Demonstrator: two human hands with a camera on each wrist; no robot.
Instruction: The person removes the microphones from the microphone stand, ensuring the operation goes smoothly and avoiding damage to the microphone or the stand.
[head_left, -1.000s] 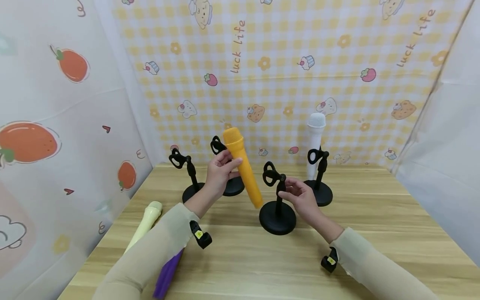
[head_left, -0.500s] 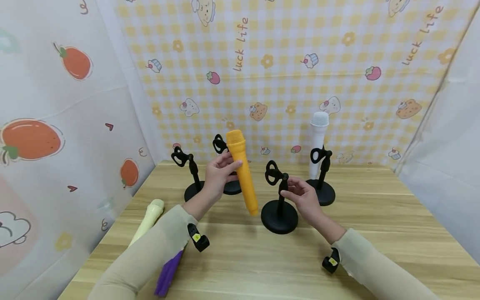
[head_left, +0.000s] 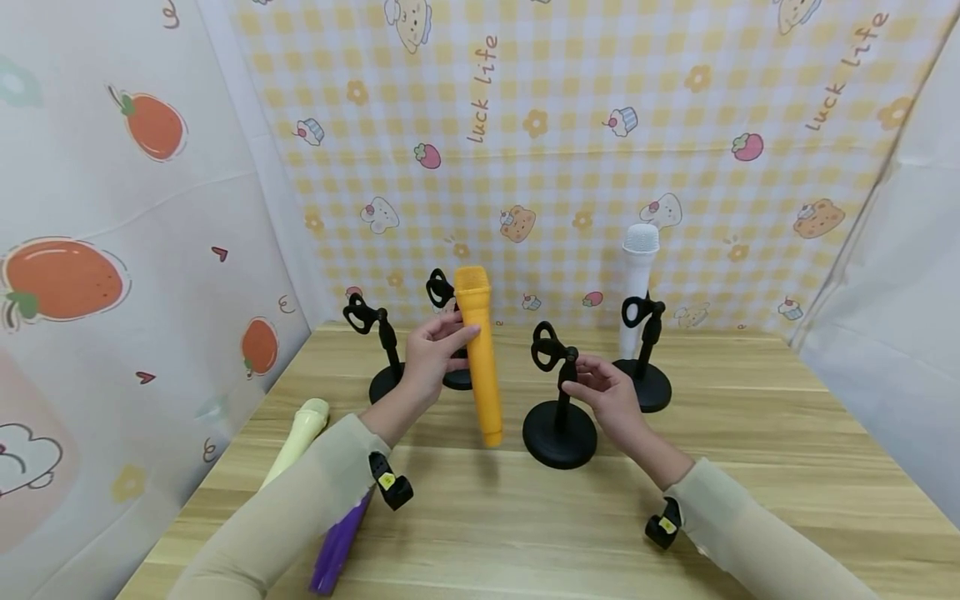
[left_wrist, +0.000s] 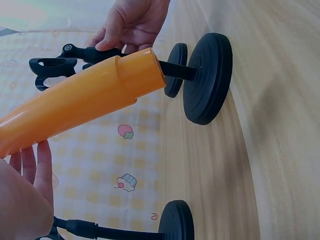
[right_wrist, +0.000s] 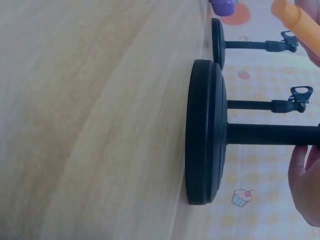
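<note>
Behind everything we see a yellow-checked cloth [head_left: 555, 183], and in front of it a wooden table [head_left: 465, 533]. A pale left sleeve [head_left: 288, 508] and right sleeve [head_left: 757, 533] reach over it. Upright on the wood we count the front stand [head_left: 559, 442], the back-right stand [head_left: 652, 387], the left stand [head_left: 388, 343] and the partly hidden middle stand [head_left: 441, 288], all black. The orange microphone [head_left: 482, 375] is held just left of the front stand, apart from it, head up, slightly tilted, its lower end above the tabletop. The white microphone [head_left: 639, 271] stands behind the back-right stand; we cannot tell what supports it. At left, the pale yellow microphone [head_left: 300, 433] lies near a purple object [head_left: 339, 546], each partly covered by the left sleeve. We find the left hand [head_left: 433, 358] grasping the orange microphone between thumb and fingers, while the right hand [head_left: 609, 400] pinches the front stand's pole. Smallest, a black camera [head_left: 392, 482] sits at the left cuff.
</note>
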